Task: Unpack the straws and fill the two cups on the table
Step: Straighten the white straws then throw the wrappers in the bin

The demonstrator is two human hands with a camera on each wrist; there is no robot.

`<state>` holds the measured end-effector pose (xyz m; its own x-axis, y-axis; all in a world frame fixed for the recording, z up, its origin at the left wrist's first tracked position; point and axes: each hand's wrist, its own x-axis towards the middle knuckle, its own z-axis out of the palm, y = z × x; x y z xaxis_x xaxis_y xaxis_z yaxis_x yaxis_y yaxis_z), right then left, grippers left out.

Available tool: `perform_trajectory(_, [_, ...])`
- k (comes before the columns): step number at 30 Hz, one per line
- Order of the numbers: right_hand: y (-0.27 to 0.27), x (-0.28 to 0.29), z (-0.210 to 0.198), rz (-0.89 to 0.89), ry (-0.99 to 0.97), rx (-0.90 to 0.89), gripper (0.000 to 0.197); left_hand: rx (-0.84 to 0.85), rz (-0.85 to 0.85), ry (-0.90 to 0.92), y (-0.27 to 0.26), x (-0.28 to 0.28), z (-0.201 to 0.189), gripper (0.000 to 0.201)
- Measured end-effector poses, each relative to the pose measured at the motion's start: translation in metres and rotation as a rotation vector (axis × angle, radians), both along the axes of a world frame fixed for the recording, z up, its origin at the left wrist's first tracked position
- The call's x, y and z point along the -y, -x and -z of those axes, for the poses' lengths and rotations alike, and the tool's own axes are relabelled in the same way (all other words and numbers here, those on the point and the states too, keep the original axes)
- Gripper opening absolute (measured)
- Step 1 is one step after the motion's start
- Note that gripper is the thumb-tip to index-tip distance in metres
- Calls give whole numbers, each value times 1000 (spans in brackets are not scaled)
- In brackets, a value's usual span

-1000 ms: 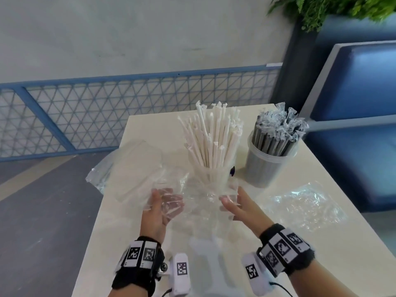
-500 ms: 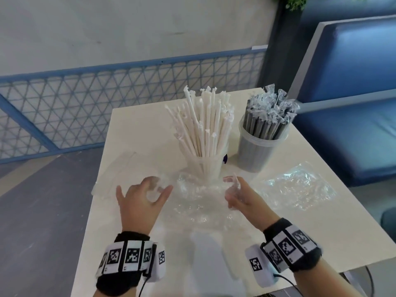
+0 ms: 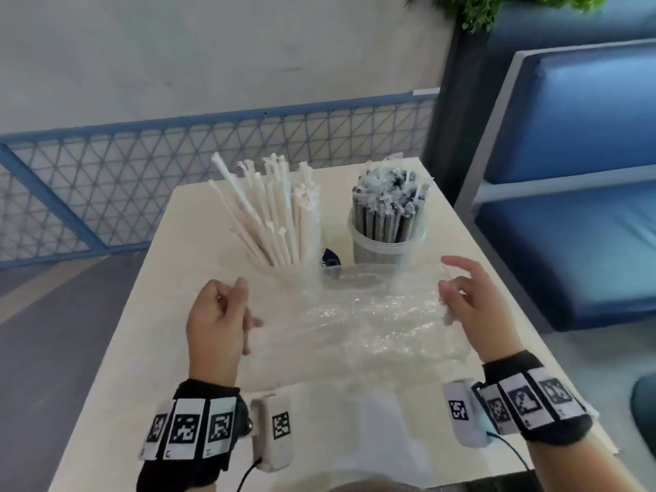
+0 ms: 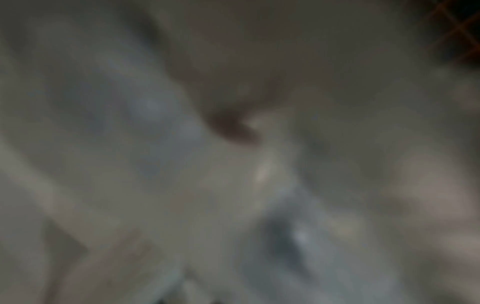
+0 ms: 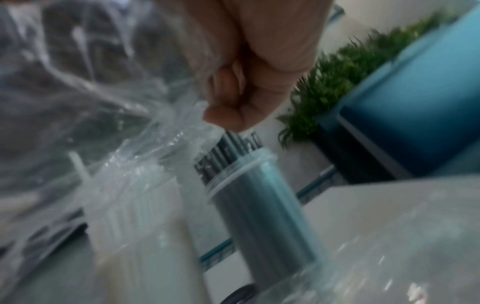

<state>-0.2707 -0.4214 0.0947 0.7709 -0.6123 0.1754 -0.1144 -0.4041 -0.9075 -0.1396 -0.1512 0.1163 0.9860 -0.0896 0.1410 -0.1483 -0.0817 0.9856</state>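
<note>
A clear cup packed with white paper-wrapped straws stands mid-table. To its right, a second clear cup holds dark straws in clear wrappers. In front of the cups an empty, crinkled clear plastic bag is stretched between my hands. My left hand grips its left end with curled fingers. My right hand pinches its right end between thumb and forefinger, the other fingers spread. The right wrist view shows that pinch on the bag beside the dark-straw cup. The left wrist view is a blur.
The pale table ends close on the left and right. A small dark round object lies between the cups. A blue bench stands at the right, a blue mesh railing behind, a plant at top right.
My hands have moved apart, the right one well to the right, and the bag is now pulled out flat between them. The cups have not moved.
</note>
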Motion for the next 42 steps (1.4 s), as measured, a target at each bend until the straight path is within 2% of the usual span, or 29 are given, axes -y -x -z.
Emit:
perform_trajectory(1, [6, 15, -3, 26, 58, -5, 24, -31, 29, 55, 8, 14, -2, 14])
perform_trajectory(2, [12, 31, -5, 57, 103, -9, 24, -69, 56, 102, 15, 29, -4, 16])
perform_trajectory(4, [22, 65, -7, 120, 185, -59, 25, -84, 120, 109, 26, 59, 1, 30])
perform_trajectory(7, [28, 107, 3, 197, 333, -265, 31, -3, 187, -106, 41, 99, 21, 23])
perform_trajectory(9, [28, 116, 14, 188, 562, -359, 41, -13, 177, -221, 47, 122, 43, 25])
perform_trajectory(12, [25, 98, 34, -107, 697, -444, 56, -53, 132, -359, 53, 142, 76, 23])
perform_trajectory(15, [18, 78, 68, -436, 655, -769, 69, -62, 105, -564, 48, 146, 103, 31])
perform_trajectory(17, [12, 73, 89, -524, 669, -959, 86, -71, 135, -804, 46, 147, 110, 38])
perform_trajectory(18, [8, 72, 96, -547, 672, -1009, 89, -1, 112, -973, 45, 149, 110, 41])
perform_trajectory(20, [2, 71, 107, -572, 661, -1058, 79, 202, 75, -1218, 48, 162, 102, 50])
perform_trajectory(21, [-1, 69, 110, -575, 651, -1075, 78, 282, 141, -1298, 54, 172, 93, 60])
perform_trajectory(22, [-3, 67, 114, -572, 641, -1093, 79, 296, 284, -1372, 62, 182, 90, 70])
perform_trajectory(24, [-5, 61, 117, -554, 629, -1137, 80, 230, 545, -1446, 74, 201, 97, 78])
perform_trajectory(25, [-6, 58, 119, -551, 618, -1157, 81, 172, 620, -1488, 78, 208, 103, 79])
perform_trajectory(29, [-8, 52, 121, -563, 557, -1173, 83, -75, 808, -1513, 67, 197, 137, 77])
perform_trajectory(33, [-2, 59, 120, -590, 494, -1157, 90, -1, 916, -1540, 49, 168, 154, 84])
perform_trajectory(35, [1, 66, 119, -576, 455, -1153, 98, 19, 932, -1539, 41, 160, 157, 99])
perform_trajectory(42, [14, 84, 114, -396, 332, -1205, 130, -34, 897, -1480, 28, 140, 155, 127])
